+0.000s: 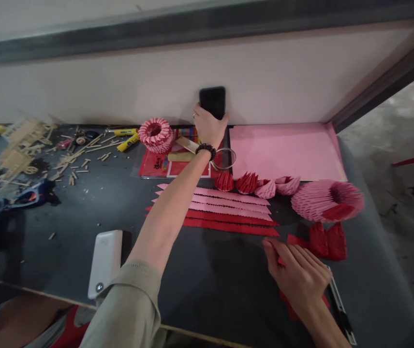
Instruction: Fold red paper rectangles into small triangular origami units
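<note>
Phone [213,99] leans against the wall [120,92], the left hand [210,124] gripping its lower end. Half curled, the right hand [297,275] rests over red paper [288,305] on the worktop [214,275]; whether it pinches any, I cannot tell. Strips [232,209] lie between.
</note>
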`<state>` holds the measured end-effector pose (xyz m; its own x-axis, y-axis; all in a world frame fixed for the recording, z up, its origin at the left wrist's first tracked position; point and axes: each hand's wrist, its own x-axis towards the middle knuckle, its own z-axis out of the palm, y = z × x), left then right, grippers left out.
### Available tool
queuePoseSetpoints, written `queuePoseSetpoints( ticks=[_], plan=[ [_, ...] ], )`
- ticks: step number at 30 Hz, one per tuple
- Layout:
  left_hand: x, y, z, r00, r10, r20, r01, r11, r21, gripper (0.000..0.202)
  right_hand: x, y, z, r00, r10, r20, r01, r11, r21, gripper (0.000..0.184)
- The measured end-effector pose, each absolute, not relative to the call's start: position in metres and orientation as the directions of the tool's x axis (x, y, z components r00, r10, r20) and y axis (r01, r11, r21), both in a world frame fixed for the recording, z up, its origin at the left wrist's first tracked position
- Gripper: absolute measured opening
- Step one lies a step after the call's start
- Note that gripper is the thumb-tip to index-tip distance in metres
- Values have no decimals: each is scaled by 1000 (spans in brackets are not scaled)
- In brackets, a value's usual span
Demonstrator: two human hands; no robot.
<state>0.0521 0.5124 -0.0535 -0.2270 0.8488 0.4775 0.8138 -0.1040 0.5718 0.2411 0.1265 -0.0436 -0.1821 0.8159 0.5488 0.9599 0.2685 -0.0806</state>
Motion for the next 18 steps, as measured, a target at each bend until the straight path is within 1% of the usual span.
queuePoseSetpoints(
  ticks=[1,3,5,7,8,10,12,13,14,15,18],
  plan=[
    [51,513,-54,-226,863,452,816,-86,571,74,242,127,-44,-182,814,552,961,266,-76,10],
    [45,512,-53,-234,878,417,773,-92,627,76,243,127,-45,-180,809,559,961,265,-75,10],
    [34,508,-53,-250,878,409,689,-136,712,77,244,128,-46,-175,810,559,962,261,-78,11],
    [17,502,-53,-229,882,411,595,-207,777,79,244,128,-45,-172,809,562,961,263,-85,11],
    [8,499,-54,-199,887,417,547,-253,798,77,244,129,-44,-174,807,565,960,267,-86,12],
    [-10,496,-56,-85,904,419,446,-341,828,74,243,129,-43,-186,799,572,955,284,-85,13],
    [-24,495,-58,11,914,405,378,-379,845,79,242,130,-42,-197,795,574,953,293,-79,13],
    [-27,496,-58,30,919,394,357,-378,854,78,242,131,-42,-200,795,572,952,296,-79,13],
    [-29,497,-57,34,923,383,340,-371,864,75,241,131,-42,-201,796,571,951,298,-80,14],
    [-30,499,-56,22,928,372,323,-358,876,67,241,132,-42,-203,796,570,950,301,-82,14],
    [-26,502,-52,-64,939,338,261,-311,914,36,242,134,-43,-209,784,584,946,313,-81,14]
  ],
)
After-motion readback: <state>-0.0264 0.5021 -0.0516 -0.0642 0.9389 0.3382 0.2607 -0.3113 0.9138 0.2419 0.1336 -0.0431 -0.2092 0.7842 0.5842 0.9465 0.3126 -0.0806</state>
